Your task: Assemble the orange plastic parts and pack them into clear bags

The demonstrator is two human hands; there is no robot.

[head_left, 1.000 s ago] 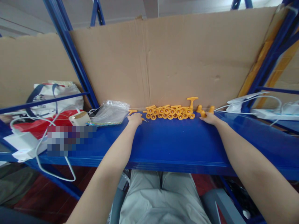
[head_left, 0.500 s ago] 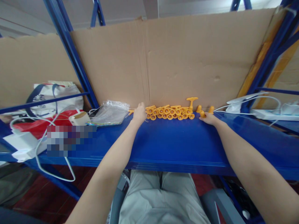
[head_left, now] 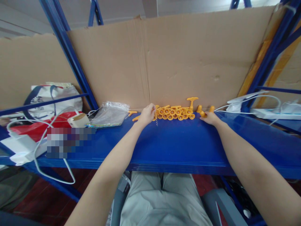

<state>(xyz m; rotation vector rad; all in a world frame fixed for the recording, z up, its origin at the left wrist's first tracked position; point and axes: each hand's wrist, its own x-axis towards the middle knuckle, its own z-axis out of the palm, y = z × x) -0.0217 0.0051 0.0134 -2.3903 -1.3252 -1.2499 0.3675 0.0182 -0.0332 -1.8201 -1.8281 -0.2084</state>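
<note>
My left hand (head_left: pixel 147 113) is closed at the left end of a stacked row of yellow bell-shaped corkscrew sleeves (head_left: pixel 175 112). A corkscrew's metal spiral (head_left: pixel 156 121) hangs below its fingertips; the hand hides most of that piece. Two yellow corkscrew handles (head_left: pixel 133 112) lie to its left, one partly behind the hand. My right hand (head_left: pixel 210 118) grips a yellow sleeve (head_left: pixel 203 114) beyond the row's right end, its fingers wrapped round it. Other yellow sleeves (head_left: pixel 212 108) stand close by. One T-handled corkscrew (head_left: pixel 192 103) stands upright at the row's right.
Clear plastic bags (head_left: pixel 110 115) lie left of the handles. Further left are a red bag (head_left: pixel 30 130), a white adapter (head_left: pixel 20 144) and looped white cables. Cardboard (head_left: pixel 176 62) backs the blue shelf (head_left: pixel 178 144). A power strip (head_left: pixel 277 114) lies at right.
My left hand has moved right, against the row's left end, uncovering handles on its left; a metal spiral now shows under its fingers. My right hand stays with its sleeve.
</note>
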